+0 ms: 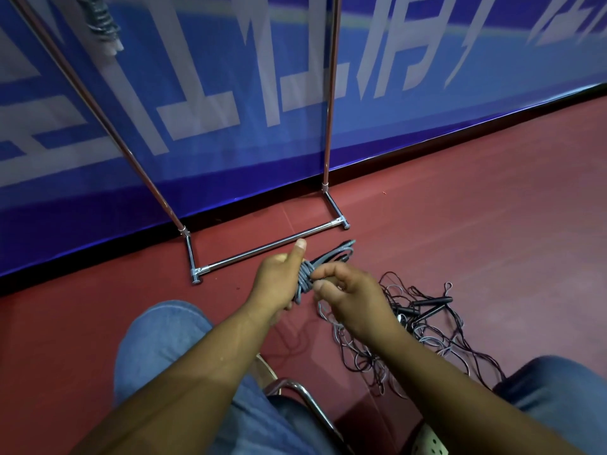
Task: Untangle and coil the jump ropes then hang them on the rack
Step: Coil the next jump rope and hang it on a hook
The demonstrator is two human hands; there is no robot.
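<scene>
My left hand (277, 280) grips a coiled grey jump rope (303, 277), thumb pointing up, with the rope's handles (338, 254) sticking out beyond the fingers. My right hand (348, 295) pinches a strand of that rope right beside the coil. A tangled heap of thin black and grey jump ropes (417, 326) with black handles lies on the red floor to the right. The chrome rack (266, 247) stands ahead against the wall. A coiled rope (100, 21) hangs from it at the top left.
A blue banner wall (427, 93) runs behind the rack. My knees in jeans (161, 339) frame the view, and the chrome frame of a chair (305, 399) shows between them. Red floor (476, 208) stretches to the right.
</scene>
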